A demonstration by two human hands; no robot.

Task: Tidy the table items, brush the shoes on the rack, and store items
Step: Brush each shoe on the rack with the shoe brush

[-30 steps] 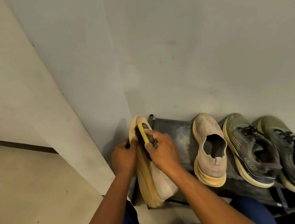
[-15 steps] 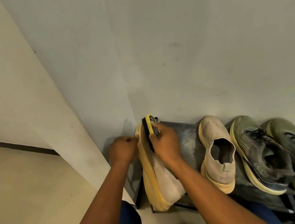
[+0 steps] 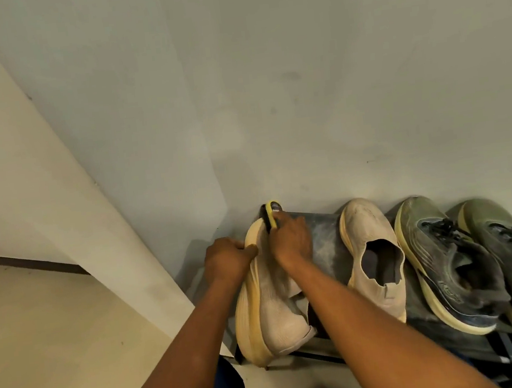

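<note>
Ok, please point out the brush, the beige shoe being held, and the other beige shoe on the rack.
brush [image 3: 271, 213]: head view, on its yellow back.
held beige shoe [image 3: 279, 315]: head view, on its knit side.
other beige shoe [image 3: 363, 223]: head view, on its toe.

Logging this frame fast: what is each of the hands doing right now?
Left hand: grips the beige shoe by its sole edge.
Right hand: holds the yellow brush against that shoe.
</note>
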